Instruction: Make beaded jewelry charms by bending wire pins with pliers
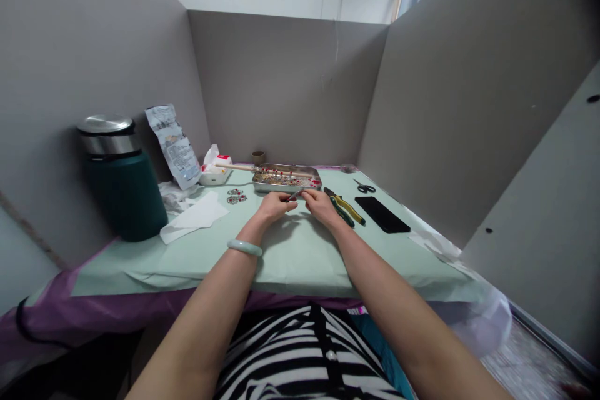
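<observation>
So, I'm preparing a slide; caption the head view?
Left hand and right hand meet at a small piece near a metal tray and pliers.

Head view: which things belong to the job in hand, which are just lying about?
Likely job:
- small thin piece between left hand and right hand
- bead tray
- pliers
- beaded ornaments
- scissors, probably

Likely just lying about:
- dark green flask
- phone
- silvery pouch
- white paper

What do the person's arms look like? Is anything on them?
The left arm has no sleeve showing, just a smooth, round, pale green bangle. The right arm has no sleeve or bangle showing. Neither the left grip nor the right grip wears a glove.
</observation>
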The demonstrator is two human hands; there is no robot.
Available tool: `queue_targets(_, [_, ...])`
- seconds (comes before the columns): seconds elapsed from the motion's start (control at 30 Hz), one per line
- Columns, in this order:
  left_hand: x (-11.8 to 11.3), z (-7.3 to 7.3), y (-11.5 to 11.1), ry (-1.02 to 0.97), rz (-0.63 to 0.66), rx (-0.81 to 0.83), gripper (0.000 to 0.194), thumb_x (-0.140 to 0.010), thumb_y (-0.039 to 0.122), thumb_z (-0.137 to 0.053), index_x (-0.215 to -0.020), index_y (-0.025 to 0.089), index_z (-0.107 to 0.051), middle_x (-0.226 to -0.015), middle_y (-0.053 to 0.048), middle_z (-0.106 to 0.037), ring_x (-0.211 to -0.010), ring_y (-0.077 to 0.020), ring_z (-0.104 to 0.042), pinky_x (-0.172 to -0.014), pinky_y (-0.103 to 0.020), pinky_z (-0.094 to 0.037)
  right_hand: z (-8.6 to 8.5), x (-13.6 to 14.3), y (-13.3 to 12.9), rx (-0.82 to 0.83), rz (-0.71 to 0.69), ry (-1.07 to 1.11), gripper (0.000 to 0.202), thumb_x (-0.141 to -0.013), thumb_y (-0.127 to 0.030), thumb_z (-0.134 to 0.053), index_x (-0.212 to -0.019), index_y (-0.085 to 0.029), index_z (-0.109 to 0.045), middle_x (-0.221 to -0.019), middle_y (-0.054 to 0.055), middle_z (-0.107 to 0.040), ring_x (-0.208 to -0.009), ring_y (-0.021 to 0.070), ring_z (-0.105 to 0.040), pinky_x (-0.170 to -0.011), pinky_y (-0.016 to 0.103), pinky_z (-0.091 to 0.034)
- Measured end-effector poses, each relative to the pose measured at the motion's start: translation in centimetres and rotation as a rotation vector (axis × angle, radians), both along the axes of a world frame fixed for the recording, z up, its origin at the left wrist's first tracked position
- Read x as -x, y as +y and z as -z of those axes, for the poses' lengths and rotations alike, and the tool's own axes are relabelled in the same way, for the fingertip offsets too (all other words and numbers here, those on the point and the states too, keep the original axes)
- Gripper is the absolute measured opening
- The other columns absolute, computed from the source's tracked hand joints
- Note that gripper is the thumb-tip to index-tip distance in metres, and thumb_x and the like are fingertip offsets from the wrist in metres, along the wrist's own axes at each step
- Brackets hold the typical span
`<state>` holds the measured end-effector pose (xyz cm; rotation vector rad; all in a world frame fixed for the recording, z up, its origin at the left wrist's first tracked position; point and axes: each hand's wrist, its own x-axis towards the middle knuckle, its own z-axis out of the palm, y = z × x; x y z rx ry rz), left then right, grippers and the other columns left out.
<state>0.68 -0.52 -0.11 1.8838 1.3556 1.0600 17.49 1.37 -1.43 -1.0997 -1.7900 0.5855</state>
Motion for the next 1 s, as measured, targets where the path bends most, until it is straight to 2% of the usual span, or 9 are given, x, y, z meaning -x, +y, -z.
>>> queue_targets(0.27, [-0.3, -0.8, -0.9, -0.026, 0.0, 0.059, 0.026, -0.068, 0.029, -0.061, -0.084, 0.012, -0.071, -0.067, -0.004, -0.063, -0.058, -0.014, -0.05, -0.054, -0.028, -0.038, 0.4, 0.1, 0.4, -0.034, 0.009, -0.01, 0.036, -0.085, -0.041, -0.042, -0.091, -0.018, -0.07, -0.054, -0.002, -0.049, -0.053, 0.0125, -0.044, -0.054, 0.023, -0.033])
queue_targets(0.47, [-0.4, -1.0, -1.4, -0.023, -0.002, 0.171, 0.021, -0.07, 0.032, -0.061, -0.079, 0.014, -0.067, -0.047, 0.003, -0.045, -0.041, -0.0085, -0.035, -0.042, -0.025, -0.025, 1.1, 0.3, 0.8, -0.102, 0.053, -0.028, 0.035, -0.086, -0.038, -0.042, -0.09, -0.018, -0.07, -0.057, -0.001, -0.054, -0.059, 0.0138, -0.048, -0.057, 0.023, -0.034])
queue_targets(0.57, [-0.4, -1.0, -1.4, -0.049, 0.026, 0.243, 0.022, -0.074, 0.036, -0.059, -0.073, 0.014, -0.063, -0.042, 0.004, -0.039, -0.037, -0.008, -0.033, -0.04, -0.024, -0.024, 1.1, 0.5, 0.6, -0.115, 0.084, -0.063, 0.033, -0.086, -0.037, -0.042, -0.085, -0.018, -0.07, -0.059, 0.0, -0.057, -0.06, 0.0142, -0.049, -0.057, 0.023, -0.033])
queue_targets(0.77, [-0.4, -1.1, -1.5, -0.092, 0.072, 0.36, 0.022, -0.076, 0.035, -0.059, -0.071, 0.014, -0.057, -0.044, 0.003, -0.045, -0.035, -0.0076, -0.035, -0.039, -0.024, -0.026, 1.1, 0.6, 0.5, -0.107, 0.096, -0.109, 0.031, -0.086, -0.033, -0.043, -0.079, -0.017, -0.069, -0.062, 0.001, -0.06, -0.062, 0.0145, -0.05, -0.058, 0.023, -0.033])
queue_targets(0.9, [-0.2, -0.7, -1.1, -0.15, 0.118, 0.41, 0.018, -0.075, 0.031, -0.062, -0.07, 0.015, -0.054, -0.047, 0.003, -0.044, -0.035, -0.0073, -0.035, -0.038, -0.024, -0.026, 1.3, 0.6, 0.7, -0.099, 0.078, -0.113, 0.029, -0.085, -0.032, -0.044, -0.081, -0.017, -0.069, -0.063, 0.001, -0.06, -0.063, 0.0147, -0.051, -0.06, 0.024, -0.034])
queue_targets(1.0, [-0.3, -0.5, -0.8, -0.167, 0.071, 0.409, 0.019, -0.071, 0.03, -0.067, -0.07, 0.015, -0.055, -0.048, 0.004, -0.043, -0.036, -0.0064, -0.034, -0.038, -0.023, -0.025, 1.4, 0.6, 0.8, -0.083, 0.071, -0.114, 0.029, -0.085, -0.031, -0.043, -0.085, -0.018, -0.069, -0.063, 0.001, -0.06, -0.064, 0.015, -0.052, -0.062, 0.024, -0.035])
